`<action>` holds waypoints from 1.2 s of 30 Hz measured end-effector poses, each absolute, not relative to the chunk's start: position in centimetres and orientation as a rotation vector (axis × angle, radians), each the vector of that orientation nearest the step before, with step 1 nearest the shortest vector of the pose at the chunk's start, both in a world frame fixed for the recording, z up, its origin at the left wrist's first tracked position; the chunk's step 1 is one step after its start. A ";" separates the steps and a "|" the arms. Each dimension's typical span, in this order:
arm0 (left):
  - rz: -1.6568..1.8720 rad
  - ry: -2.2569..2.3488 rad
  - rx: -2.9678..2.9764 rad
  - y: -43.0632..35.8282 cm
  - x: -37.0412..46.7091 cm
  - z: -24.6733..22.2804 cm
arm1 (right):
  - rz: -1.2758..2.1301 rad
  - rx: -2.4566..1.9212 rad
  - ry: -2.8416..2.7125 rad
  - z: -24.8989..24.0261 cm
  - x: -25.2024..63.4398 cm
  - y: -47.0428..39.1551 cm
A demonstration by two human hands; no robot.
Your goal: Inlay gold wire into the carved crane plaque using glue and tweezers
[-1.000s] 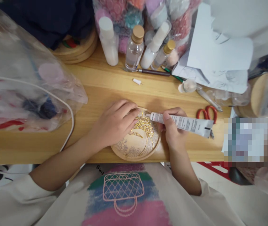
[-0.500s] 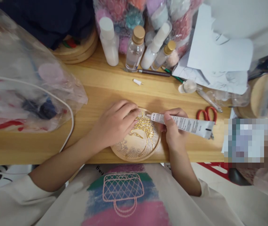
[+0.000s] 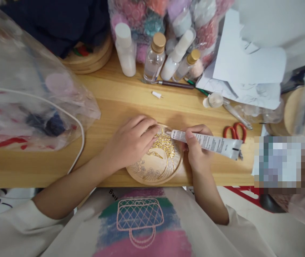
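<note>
A round wooden plate (image 3: 152, 175) lies near the table's front edge, with a bird drawn on it and raised gold lines over part of the drawing. My left hand (image 3: 133, 142) rests over its upper left side, fingers stretched out and slightly apart, the thumb hidden. On the right, my right hand (image 3: 199, 144) is closed around a white printed tube (image 3: 213, 142). The tube's narrow tip points left, over the plate's upper part by the gold lines; whether it touches is too small to tell.
Red-handled scissors (image 3: 235, 132) lie right of the tube. A small white cap (image 3: 157, 94), a dark-handled tool (image 3: 176, 84) and several bottles (image 3: 154, 59) are behind the plate. At left are a plastic bag (image 3: 61, 125) and a white cable (image 3: 82, 142); papers (image 3: 248, 64) lie back right.
The tube's tip has shifted very slightly left and down with my right hand. The whole view has moved a little; my left hand keeps its place on the plate.
</note>
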State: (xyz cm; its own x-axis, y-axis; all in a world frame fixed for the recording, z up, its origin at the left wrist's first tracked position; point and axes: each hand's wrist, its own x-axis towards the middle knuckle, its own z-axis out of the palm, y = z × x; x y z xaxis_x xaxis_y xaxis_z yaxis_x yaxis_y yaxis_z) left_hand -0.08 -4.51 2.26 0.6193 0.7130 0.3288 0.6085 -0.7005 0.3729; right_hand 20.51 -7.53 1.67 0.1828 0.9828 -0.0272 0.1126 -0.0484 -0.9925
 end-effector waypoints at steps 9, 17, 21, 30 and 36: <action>0.668 1.106 2.594 -4.6 -0.1 2.4 | 1.009 -1.406 -1.125 1.6 20.4 -7.4; 0.704 1.074 2.572 -4.6 -0.2 2.1 | 1.061 -1.389 -1.055 1.8 20.4 -7.4; 0.731 1.074 2.532 -4.6 -0.3 1.9 | 1.126 -1.328 -0.915 2.3 20.3 -7.0; 0.945 1.280 2.402 -3.8 -1.1 1.6 | 1.304 -1.104 -0.667 3.1 21.1 -6.3; 0.886 1.485 2.454 -1.1 -1.1 2.7 | 1.603 -0.838 -0.430 3.2 22.3 -6.3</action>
